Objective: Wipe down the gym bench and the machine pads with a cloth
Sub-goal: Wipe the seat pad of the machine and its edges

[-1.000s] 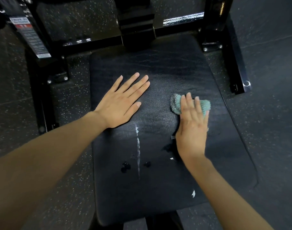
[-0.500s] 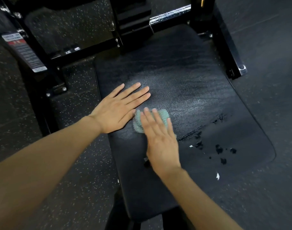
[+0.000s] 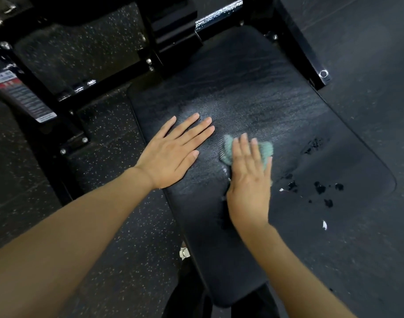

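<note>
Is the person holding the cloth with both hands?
No, only the right hand presses the cloth; the left hand lies flat on the bare bench beside it.

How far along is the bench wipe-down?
Done: the black padded bench shows a wiped, streaky sheen on its far half. In hand: the right hand presses the teal knitted cloth mid-pad; the left hand rests flat beside it. Remaining: dark droplets and white specks right of the cloth.

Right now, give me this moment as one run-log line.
phase: wiping bench pad | left hand: flat on pad | right hand: pressing teal cloth on pad | noted: dark spots right of cloth
</note>
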`<act>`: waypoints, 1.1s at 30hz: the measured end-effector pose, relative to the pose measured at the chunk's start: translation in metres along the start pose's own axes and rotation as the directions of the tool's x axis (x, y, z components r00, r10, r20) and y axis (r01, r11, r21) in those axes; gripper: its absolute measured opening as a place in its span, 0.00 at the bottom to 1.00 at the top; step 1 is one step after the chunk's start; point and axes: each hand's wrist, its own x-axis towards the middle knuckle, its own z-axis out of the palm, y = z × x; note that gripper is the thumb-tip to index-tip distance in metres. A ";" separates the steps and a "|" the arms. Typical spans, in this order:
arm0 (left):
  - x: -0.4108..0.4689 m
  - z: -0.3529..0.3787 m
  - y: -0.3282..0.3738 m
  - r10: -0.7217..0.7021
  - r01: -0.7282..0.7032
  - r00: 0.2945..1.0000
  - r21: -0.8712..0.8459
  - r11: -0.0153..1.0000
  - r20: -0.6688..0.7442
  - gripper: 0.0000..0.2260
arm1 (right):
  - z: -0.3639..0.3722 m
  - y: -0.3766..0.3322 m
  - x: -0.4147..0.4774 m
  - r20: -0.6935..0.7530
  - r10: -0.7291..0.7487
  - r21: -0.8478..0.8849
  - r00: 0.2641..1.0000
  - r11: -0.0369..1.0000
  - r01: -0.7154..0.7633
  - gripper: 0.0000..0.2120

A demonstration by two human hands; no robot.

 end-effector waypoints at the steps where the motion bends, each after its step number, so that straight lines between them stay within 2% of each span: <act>1: 0.001 0.000 0.000 0.002 -0.002 1.000 0.006 1.000 -0.005 0.25 | 0.004 -0.010 -0.010 0.008 -0.023 -0.015 1.000 1.000 0.023 0.49; 2: 0.001 0.001 -0.001 0.004 -0.004 1.000 0.013 1.000 -0.009 0.25 | 0.007 -0.022 -0.022 0.013 -0.040 -0.019 0.999 0.999 0.041 0.53; 3: 0.001 0.001 -0.002 0.007 -0.007 1.000 0.021 1.000 -0.009 0.25 | 0.011 -0.034 -0.035 0.014 -0.066 -0.001 0.998 0.998 0.066 0.51; 8: 0.001 0.001 -0.004 0.024 -0.024 1.000 0.025 0.999 0.001 0.25 | 0.016 -0.054 -0.066 0.080 -0.220 0.061 0.972 0.975 0.216 0.35; 12: 0.002 0.001 -0.003 0.023 -0.023 1.000 0.019 1.000 -0.009 0.25 | 0.001 -0.019 -0.045 0.110 -0.283 0.071 0.953 0.959 0.276 0.39; 16: 0.001 0.000 -0.003 0.018 -0.018 1.000 0.007 1.000 -0.011 0.25 | -0.011 0.025 -0.011 0.082 -0.152 0.035 0.985 0.988 0.150 0.39; 19: 0.001 0.001 -0.003 0.016 -0.016 1.000 -0.004 1.000 -0.007 0.25 | -0.018 0.047 0.011 0.048 -0.036 0.016 0.998 0.999 0.035 0.35; 22: 0.001 0.001 -0.004 0.013 -0.013 1.000 -0.005 1.000 -0.009 0.25 | -0.013 0.033 0.013 -0.007 0.090 0.045 0.996 0.995 -0.090 0.32; 24: 0.001 0.000 -0.003 0.011 -0.011 1.000 0.002 1.000 -0.011 0.25 | -0.006 0.015 0.004 -0.036 0.118 0.054 0.992 0.992 -0.116 0.34; 28: 0.002 0.000 -0.003 0.015 -0.014 1.000 0.030 0.999 -0.009 0.25 | 0.007 -0.024 -0.029 0.004 -0.018 0.038 1.000 0.999 0.018 0.47; 33: 0.003 -0.001 -0.004 0.023 -0.024 1.000 0.033 0.999 0.001 0.26 | 0.017 -0.062 -0.077 0.135 -0.249 0.065 0.959 0.968 0.242 0.46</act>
